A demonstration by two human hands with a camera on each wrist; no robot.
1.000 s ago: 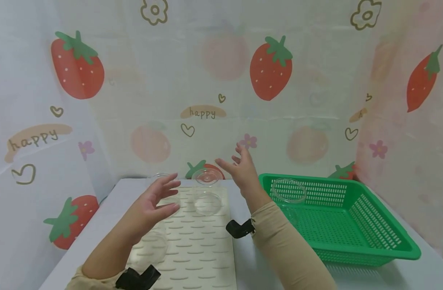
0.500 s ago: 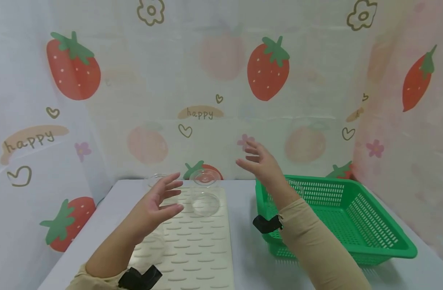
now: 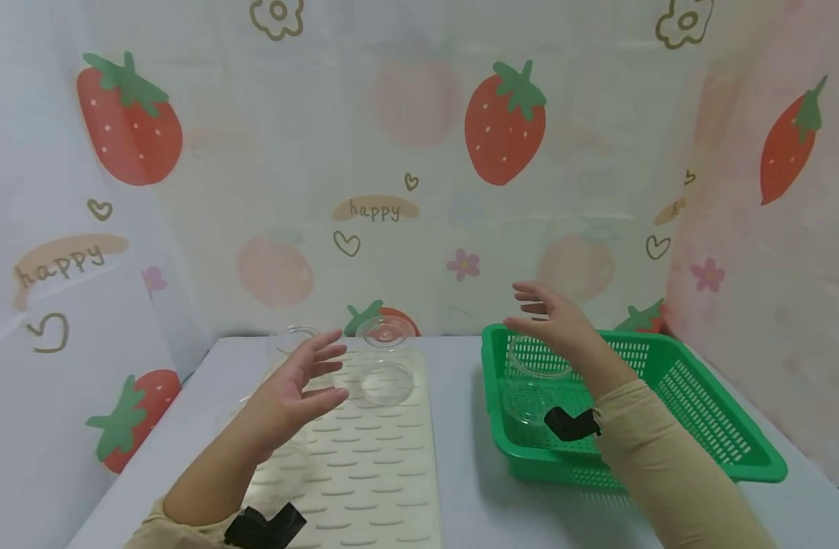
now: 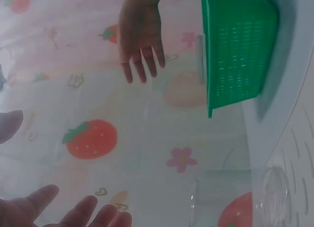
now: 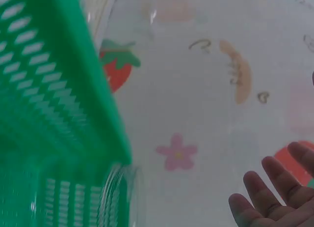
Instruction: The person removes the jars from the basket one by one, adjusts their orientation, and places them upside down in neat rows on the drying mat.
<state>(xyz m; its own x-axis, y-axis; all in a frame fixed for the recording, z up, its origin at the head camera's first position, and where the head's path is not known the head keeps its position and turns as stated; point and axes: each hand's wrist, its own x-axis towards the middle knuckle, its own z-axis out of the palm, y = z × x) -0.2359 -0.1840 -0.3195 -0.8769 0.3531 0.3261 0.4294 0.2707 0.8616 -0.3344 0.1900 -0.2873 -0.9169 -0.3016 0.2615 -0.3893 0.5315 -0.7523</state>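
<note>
My left hand (image 3: 321,372) hovers open over the cream ribbed mat (image 3: 385,473), fingers spread, holding nothing. A clear glass (image 3: 387,370) stands on the mat just right of it, and another clear glass (image 3: 292,339) is half hidden behind its fingers. My right hand (image 3: 529,309) floats open above the near-left corner of the green basket (image 3: 667,415). Right under it a clear glass (image 3: 536,374) sits inside the basket. The left wrist view shows the right hand (image 4: 140,38) beside the basket (image 4: 238,45). In the right wrist view the glass rim (image 5: 117,197) blurs against the basket (image 5: 49,114).
A third clear glass (image 3: 282,457) lies partly hidden under my left forearm on the mat. The grey table (image 3: 461,427) shows between the mat and the basket. Strawberry-print curtains (image 3: 419,168) close off the back and both sides.
My right hand has swung right, from above the mat's far edge to over the basket's left end. My left hand has stayed nearly still.
</note>
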